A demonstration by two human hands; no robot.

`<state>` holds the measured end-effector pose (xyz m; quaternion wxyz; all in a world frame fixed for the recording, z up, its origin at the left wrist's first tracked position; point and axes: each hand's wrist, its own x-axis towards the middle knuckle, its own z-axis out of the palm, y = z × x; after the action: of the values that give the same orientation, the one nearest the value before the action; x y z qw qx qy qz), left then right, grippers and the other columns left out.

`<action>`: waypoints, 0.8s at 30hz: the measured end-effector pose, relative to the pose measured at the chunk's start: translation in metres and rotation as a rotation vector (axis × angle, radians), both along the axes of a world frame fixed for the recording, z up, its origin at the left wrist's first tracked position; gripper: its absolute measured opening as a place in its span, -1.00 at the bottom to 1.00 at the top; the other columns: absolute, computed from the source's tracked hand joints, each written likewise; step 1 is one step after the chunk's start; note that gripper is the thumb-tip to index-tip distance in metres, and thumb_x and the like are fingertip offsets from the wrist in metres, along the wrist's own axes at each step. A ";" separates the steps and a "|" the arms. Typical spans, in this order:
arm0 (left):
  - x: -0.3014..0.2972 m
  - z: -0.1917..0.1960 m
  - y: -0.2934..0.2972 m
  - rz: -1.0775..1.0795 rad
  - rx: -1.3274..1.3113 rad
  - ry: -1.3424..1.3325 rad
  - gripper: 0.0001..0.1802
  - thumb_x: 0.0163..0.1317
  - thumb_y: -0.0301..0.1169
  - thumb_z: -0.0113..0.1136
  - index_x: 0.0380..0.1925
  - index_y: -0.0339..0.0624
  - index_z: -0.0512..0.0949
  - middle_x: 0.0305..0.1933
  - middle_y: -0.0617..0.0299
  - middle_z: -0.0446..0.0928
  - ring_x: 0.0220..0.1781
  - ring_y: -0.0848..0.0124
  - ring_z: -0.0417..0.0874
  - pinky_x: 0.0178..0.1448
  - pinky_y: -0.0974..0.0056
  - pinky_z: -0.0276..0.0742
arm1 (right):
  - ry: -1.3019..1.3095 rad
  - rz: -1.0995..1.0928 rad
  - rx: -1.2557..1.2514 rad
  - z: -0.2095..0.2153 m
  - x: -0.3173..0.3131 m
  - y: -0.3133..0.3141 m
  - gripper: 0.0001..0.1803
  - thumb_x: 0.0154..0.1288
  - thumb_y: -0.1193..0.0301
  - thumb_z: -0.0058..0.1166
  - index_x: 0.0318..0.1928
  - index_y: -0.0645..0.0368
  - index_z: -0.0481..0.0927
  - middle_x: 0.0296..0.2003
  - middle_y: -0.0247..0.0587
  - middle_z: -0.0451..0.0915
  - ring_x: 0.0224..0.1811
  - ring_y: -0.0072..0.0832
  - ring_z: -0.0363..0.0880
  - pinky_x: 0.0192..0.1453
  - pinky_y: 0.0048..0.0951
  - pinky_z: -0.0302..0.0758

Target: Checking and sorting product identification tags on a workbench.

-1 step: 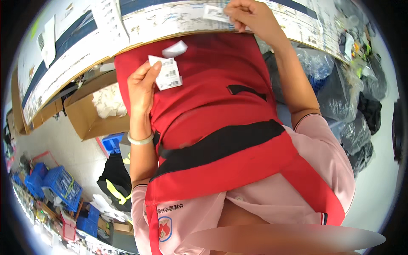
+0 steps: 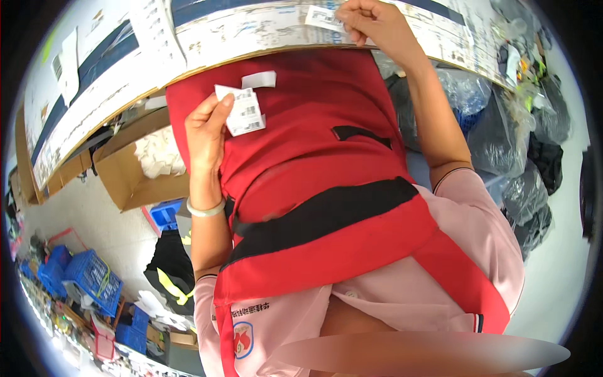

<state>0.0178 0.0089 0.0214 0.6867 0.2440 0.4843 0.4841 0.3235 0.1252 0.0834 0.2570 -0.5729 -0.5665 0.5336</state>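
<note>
My left hand [image 2: 207, 125] is closed, its thumb pinching a few white printed labels [image 2: 246, 114] in front of the red apron [image 2: 314, 100]. A paler strip [image 2: 259, 80] sticks out beyond them, toward the table. Above the table's near edge, my right hand [image 2: 379, 26] has its thumb and fingers pressed together on the end of another white printed label [image 2: 323, 18]. That label lies at or just above the table surface; I cannot tell if it touches.
The worn white table [image 2: 251, 30] with dark blue tape runs across the top. A long printed sheet [image 2: 157, 31] and a paper strip [image 2: 66, 66] lie on its left. Left below stands an open cardboard box [image 2: 135, 185] of white scraps. Plastic-bagged goods [image 2: 496, 138] crowd the right; blue baskets [image 2: 94, 279] stand lower left.
The pale strip beside my left hand has turned and lies flatter. The right-hand label has shifted slightly right. Both hands keep their pinch.
</note>
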 end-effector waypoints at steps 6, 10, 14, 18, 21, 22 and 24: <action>0.005 -0.003 0.007 -0.009 -0.004 -0.007 -0.84 0.26 -0.46 0.22 -0.22 -0.32 0.63 -0.30 0.23 0.65 -0.32 0.59 0.60 -0.23 0.51 0.48 | -0.097 -0.190 0.197 -0.009 0.074 0.007 -0.88 0.30 0.42 0.09 -0.30 0.21 0.59 -0.58 -0.40 0.52 -0.60 -0.70 0.45 -0.54 -0.65 0.40; -0.006 -0.010 0.004 -0.005 0.018 -0.014 -0.83 0.27 -0.46 0.20 -0.21 -0.33 0.63 -0.28 0.21 0.66 -0.29 0.55 0.63 -0.17 0.46 0.54 | -0.535 -0.184 0.302 -0.023 0.077 0.014 -0.82 0.21 0.38 0.19 -0.45 0.21 0.56 -0.69 -0.38 0.47 -0.67 -0.67 0.40 -0.61 -0.60 0.34; -0.009 -0.012 -0.002 0.025 0.022 -0.042 -0.82 0.27 -0.47 0.19 -0.20 -0.35 0.61 -0.24 0.16 0.66 -0.25 0.49 0.66 -0.12 0.41 0.57 | -0.393 -0.277 0.210 -0.025 0.080 0.008 -0.78 0.17 0.38 0.23 -0.50 0.24 0.54 -0.71 -0.35 0.46 -0.73 -0.62 0.36 -0.69 -0.53 0.28; -0.008 -0.013 -0.002 0.018 -0.016 -0.025 -0.82 0.27 -0.46 0.20 -0.20 -0.35 0.62 -0.25 0.16 0.66 -0.27 0.49 0.66 -0.15 0.41 0.58 | -0.340 -0.300 0.149 -0.029 0.082 0.009 -0.78 0.17 0.38 0.23 -0.50 0.25 0.54 -0.70 -0.34 0.46 -0.72 -0.63 0.37 -0.67 -0.55 0.29; -0.006 -0.011 -0.002 0.022 -0.027 -0.018 -0.82 0.27 -0.46 0.20 -0.20 -0.35 0.62 -0.26 0.16 0.66 -0.28 0.49 0.66 -0.17 0.42 0.58 | -0.256 -0.291 0.211 -0.033 0.078 0.007 -0.77 0.14 0.37 0.26 -0.50 0.24 0.54 -0.69 -0.36 0.47 -0.69 -0.63 0.39 -0.63 -0.53 0.31; -0.007 -0.011 -0.001 0.022 -0.025 -0.018 -0.82 0.27 -0.45 0.20 -0.20 -0.35 0.62 -0.27 0.17 0.66 -0.29 0.50 0.66 -0.18 0.42 0.58 | -0.379 -0.246 0.271 -0.037 0.080 0.008 -0.77 0.13 0.36 0.27 -0.49 0.24 0.54 -0.69 -0.36 0.47 -0.68 -0.62 0.40 -0.61 -0.50 0.32; -0.007 -0.014 -0.002 0.024 -0.023 -0.014 -0.83 0.27 -0.46 0.20 -0.21 -0.35 0.62 -0.27 0.17 0.66 -0.30 0.50 0.65 -0.18 0.43 0.57 | -0.497 -0.194 0.329 -0.036 0.075 0.008 -0.76 0.11 0.35 0.28 -0.48 0.24 0.55 -0.70 -0.36 0.47 -0.66 -0.62 0.40 -0.59 -0.47 0.33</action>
<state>0.0108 0.0073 0.0074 0.6870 0.2271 0.4878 0.4884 0.3986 0.1328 0.0470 0.2498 -0.6878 -0.6335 0.2514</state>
